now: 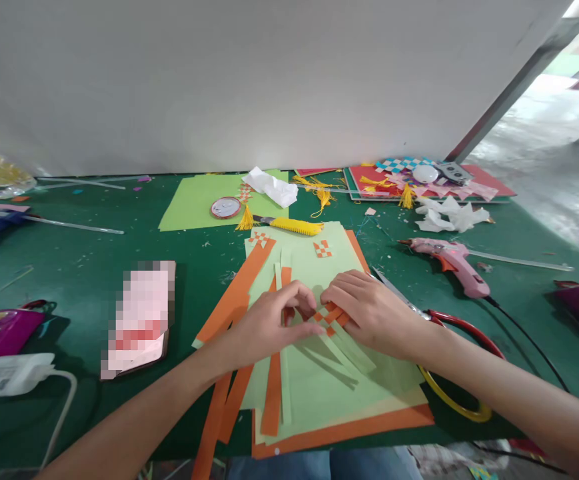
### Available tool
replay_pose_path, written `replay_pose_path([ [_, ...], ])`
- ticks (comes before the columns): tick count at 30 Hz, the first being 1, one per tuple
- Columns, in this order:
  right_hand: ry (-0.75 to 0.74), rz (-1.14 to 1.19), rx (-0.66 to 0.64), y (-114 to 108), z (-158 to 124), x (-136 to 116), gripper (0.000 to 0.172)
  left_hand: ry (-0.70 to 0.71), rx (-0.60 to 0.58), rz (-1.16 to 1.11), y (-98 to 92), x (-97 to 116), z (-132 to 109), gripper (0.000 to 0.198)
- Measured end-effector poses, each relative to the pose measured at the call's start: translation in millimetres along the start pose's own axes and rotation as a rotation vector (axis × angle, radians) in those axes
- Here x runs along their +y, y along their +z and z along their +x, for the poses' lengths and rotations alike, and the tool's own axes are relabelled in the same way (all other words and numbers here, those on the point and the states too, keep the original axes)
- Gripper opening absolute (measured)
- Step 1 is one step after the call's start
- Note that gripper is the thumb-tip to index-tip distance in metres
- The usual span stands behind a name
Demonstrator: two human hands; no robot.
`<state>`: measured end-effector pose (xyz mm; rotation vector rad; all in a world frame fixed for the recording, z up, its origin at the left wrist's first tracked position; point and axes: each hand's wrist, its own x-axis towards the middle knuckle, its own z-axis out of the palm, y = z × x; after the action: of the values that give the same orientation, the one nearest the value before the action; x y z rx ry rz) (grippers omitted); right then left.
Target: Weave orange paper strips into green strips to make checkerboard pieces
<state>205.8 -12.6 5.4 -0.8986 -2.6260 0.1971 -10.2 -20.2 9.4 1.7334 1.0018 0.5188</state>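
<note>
The green table carries a pile of pale green and orange paper, with scissors at its right. Above the paper are the right hand and left hand: the right grip is clamped on a small checkered piece (loose pale strips trail from it); the left thumb touches it, though whether that grip pinches, I cannot tell.

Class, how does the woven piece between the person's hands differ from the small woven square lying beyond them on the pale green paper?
The woven piece is between the left hand and right hand; the small square lies on the pale green paper. Long pale green strips trail from the woven piece; the small square has none. The woven piece is partly hidden; the small square is uncovered. Both show orange and pale green checks.
</note>
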Motion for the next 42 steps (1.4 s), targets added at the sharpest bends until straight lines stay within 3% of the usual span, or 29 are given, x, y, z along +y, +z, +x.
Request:
replay_pose_path([
  [5, 0.211, 0.268, 0.088, -25, 2, 7, 0.035, -0.01, -0.014, -0.243, -3.8, 1, 1, 0.015],
  [8, 0.448, 0.447, 0.225, -36, 3, 17, 0.022, -0.017, -0.044, -0.229, -5.4, 0, 1, 0.012],
  [10, 0.533, 0.556, 0.245, -36, 3, 22, 0.017, -0.015, -0.035, -0.189, -5.0, -1, 2, 0.012],
  [13, 0.588, 0.828, 0.124, -26, -1, 22, 0.029, -0.035, -0.026, -0.204, -4.8, -1, 1, 0.013],
  [18, 0.669, 1.51, -0.07, -9, -10, 9, 0.052, 0.015, 0.008, -0.454, -10.6, 0, -1, 0.013],
  [21, 0.611, 1.625, -0.126, -10, -10, 4, 0.051, 0.002, 0.017, -0.418, -13.1, -2, 1, 0.016],
  [23, 0.657, 1.52, -0.091, -12, -8, 6, 0.051, -0.044, -0.014, -0.258, -12.7, -3, 2, 0.018],
  [26, 0.752, 1.093, -0.135, -17, -8, 13, 0.044, 0.024, -0.024, 0.086, -10.6, -7, 3, 0.018],
  [29, 0.701, 0.551, -0.213, -20, -12, 18, 0.033, 0.172, -0.008, 0.385, -9.5, -13, 3, 0.018],
  [32, 0.598, 0.158, -0.17, -19, -17, 18, 0.028, 0.23, -0.009, 0.562, -10.8, -18, 2, 0.019],
  [37, 0.224, -0.089, -0.097, -8, -9, 7, 0.021, 0.264, 0.125, 0.829, -8.9, -19, -2, 0.027],
  [42, 0.068, -0.196, -0.164, 3, 1, -1, 0.015, 0.218, 0.169, 1.053, 4.6, -17, -8, 0.029],
])
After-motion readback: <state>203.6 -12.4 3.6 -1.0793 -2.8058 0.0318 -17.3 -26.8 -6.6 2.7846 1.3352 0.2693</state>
